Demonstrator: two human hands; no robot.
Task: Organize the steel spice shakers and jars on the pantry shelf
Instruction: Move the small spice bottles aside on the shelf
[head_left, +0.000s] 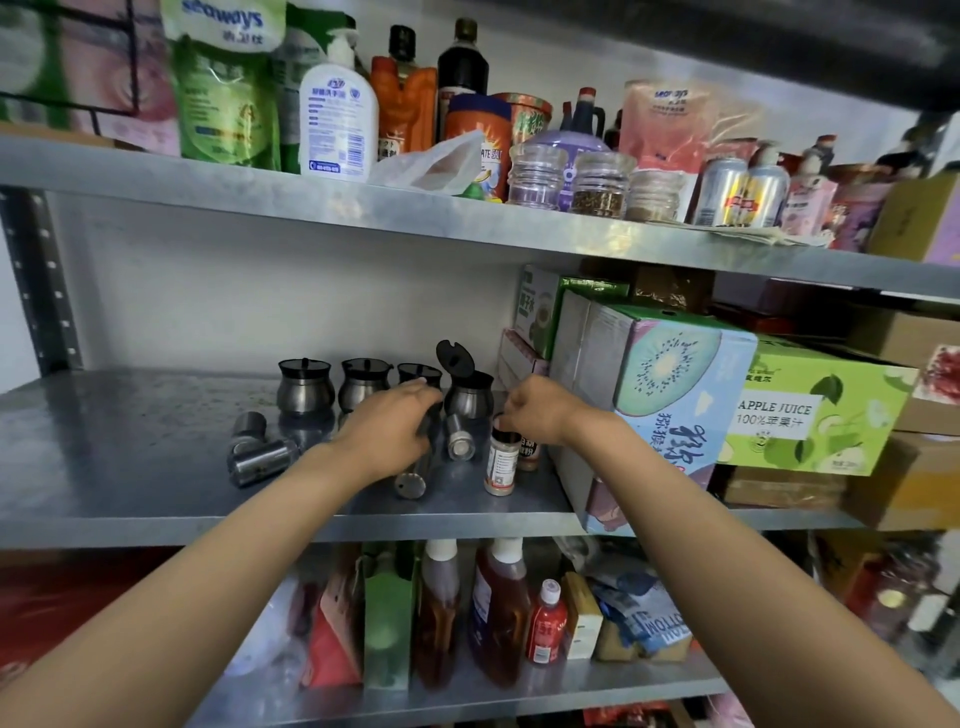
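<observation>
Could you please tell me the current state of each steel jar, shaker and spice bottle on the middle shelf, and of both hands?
Leftmost steel jar: upright, lid closed.
Second steel jar: upright, lid closed.
Third steel jar: upright, partly hidden.
Fourth steel jar: upright, lid flipped open.
Two left shakers: lying down.
Middle shaker: lying down.
Front shaker: under left hand.
Labelled spice bottle: upright, right hand on its cap.

We note the steel middle shelf (130, 441): four round pots (305, 385) line its back edge, one lid up. Small shakers (264, 460) lie tipped nearer the front edge. Two labelled spice bottles (502, 460) stand beside the juice cartons (660, 405) filling its right end.
</observation>
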